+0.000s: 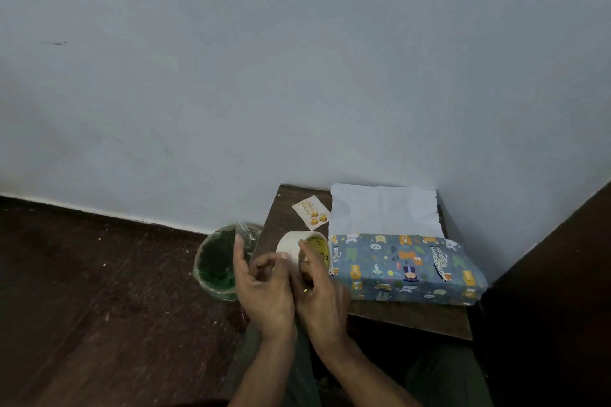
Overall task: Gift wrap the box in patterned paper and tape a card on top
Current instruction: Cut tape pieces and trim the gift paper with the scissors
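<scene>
**Picking at the tape roll**

The right hand grips the tape roll while the left hand pinches at its rim, likely hunting the loose end. The box lies on the table, half-wrapped in animal-print paper, a white flap standing behind it. The card waits nearby.

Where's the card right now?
The card lies on the small table's far left part, left of the white paper flap, beyond the tape roll.

One head-worn view, high and forward-down, close above hands and table, wall far.
</scene>
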